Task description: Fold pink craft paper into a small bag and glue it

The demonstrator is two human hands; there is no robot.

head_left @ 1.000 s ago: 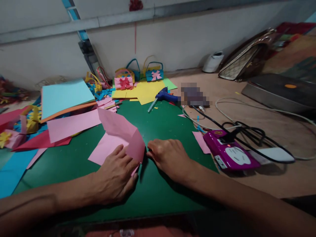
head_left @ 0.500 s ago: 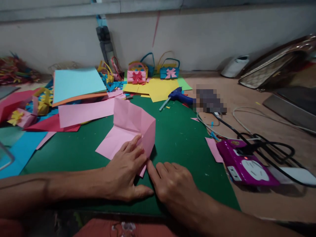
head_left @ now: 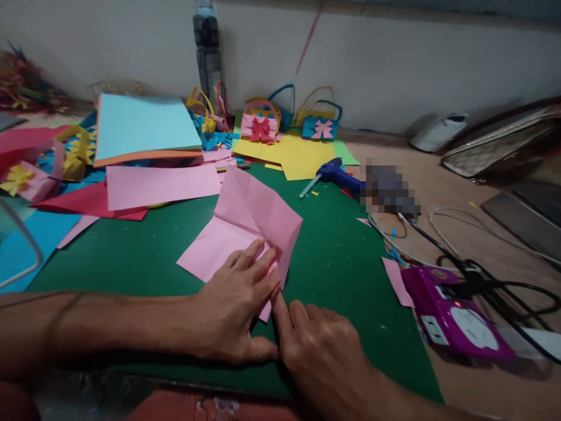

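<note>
Closest, above a bit of reddish cloth, the right hand (head_left: 324, 345) sets an extended index finger at the edge of a creased pink sheet (head_left: 252, 204); its other fingers curl under, and I cannot tell whether they grip anything. The left hand (head_left: 232, 301) lies palm down, fingers stretched out and resting on the sheet, which sits near the middle of a smooth green surface (head_left: 153, 257), its far part folded upright. Right of that, on the bare brown table (head_left: 477, 392), is a glossy purple power strip (head_left: 451, 327) with a glowing red light and a small yellowish badge (head_left: 439, 273) too small to read. Farther off, a blue glue gun (head_left: 335, 171) points its clear stick leftward, beside a pixelated dark object (head_left: 390, 187). Yellow sheets (head_left: 307, 155) lie before little paper bags, one pink with a red bow (head_left: 260, 130), another blue with a pink bow (head_left: 323, 128). Behind, a white device (head_left: 438, 134) and a patterned handbag (head_left: 482, 146) stand near a plain pale wall (head_left: 372, 70).
</note>
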